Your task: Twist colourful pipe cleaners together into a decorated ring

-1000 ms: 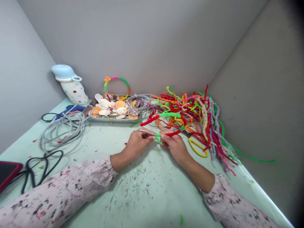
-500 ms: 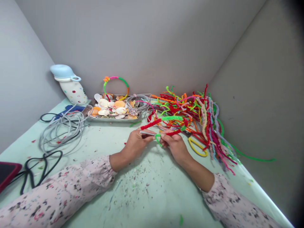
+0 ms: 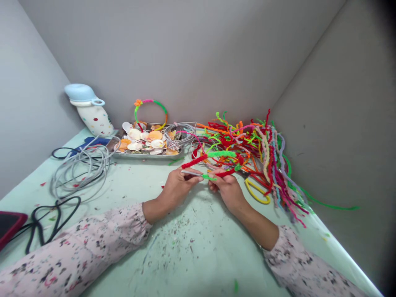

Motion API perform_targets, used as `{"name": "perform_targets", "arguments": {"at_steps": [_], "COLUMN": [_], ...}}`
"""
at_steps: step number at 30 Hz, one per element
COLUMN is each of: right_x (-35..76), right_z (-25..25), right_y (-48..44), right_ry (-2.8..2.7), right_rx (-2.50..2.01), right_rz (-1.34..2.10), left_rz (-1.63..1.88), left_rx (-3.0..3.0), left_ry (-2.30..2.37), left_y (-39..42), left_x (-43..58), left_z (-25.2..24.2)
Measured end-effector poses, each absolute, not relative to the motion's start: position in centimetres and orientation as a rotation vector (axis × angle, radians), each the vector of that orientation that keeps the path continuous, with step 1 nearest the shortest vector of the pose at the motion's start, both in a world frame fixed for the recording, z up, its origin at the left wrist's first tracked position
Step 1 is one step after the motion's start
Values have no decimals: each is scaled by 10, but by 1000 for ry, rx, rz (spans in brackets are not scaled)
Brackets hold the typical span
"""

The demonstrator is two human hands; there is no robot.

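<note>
Over the bench (image 3: 216,255), a heap of fuzzy stems (image 3: 247,142) lies beyond the right fingers and a shell tray (image 3: 145,156) beyond the left. The red-and-green hoop (image 3: 222,154) arches just past both: the left hand (image 3: 177,184) has its fingers pinched on the bare grey end, the right hand (image 3: 230,189) closes its fingers at a red stretch. Between them, a short green stem (image 3: 208,176) wraps the grey core.

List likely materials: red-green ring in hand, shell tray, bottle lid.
Red-green ring: probably chenille stems, matte and fuzzy; bare grey end looks smooth, wire or plastic unclear.
Shell tray: likely metal; shiny grey rim.
Bottle lid: plastic or silicone; smooth, opaque.
</note>
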State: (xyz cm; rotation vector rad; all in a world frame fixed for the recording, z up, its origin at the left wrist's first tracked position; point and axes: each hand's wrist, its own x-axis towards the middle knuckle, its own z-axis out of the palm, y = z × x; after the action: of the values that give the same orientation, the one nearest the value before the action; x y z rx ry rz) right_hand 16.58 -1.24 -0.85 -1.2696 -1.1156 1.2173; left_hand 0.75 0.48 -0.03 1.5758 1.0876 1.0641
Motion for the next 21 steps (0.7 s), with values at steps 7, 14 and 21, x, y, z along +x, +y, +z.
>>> {"name": "perform_targets", "arguments": {"at_steps": [7, 14, 21], "right_x": [167, 166, 166], "right_z": [-12, -14, -17], "right_y": [-12, -15, -18], "right_ry": [-1248, -1307, -1447], "right_rx": [-1268, -1284, -1325], "right_rz": [1134, 1076, 888], "left_rz": [1080, 1048, 1015], "left_rx": [1577, 1534, 1510], "left_ry": [1131, 1227, 1245], "left_y": [7, 7, 4], "left_x": [8, 8, 8], "left_z": [-7, -11, -5]}}
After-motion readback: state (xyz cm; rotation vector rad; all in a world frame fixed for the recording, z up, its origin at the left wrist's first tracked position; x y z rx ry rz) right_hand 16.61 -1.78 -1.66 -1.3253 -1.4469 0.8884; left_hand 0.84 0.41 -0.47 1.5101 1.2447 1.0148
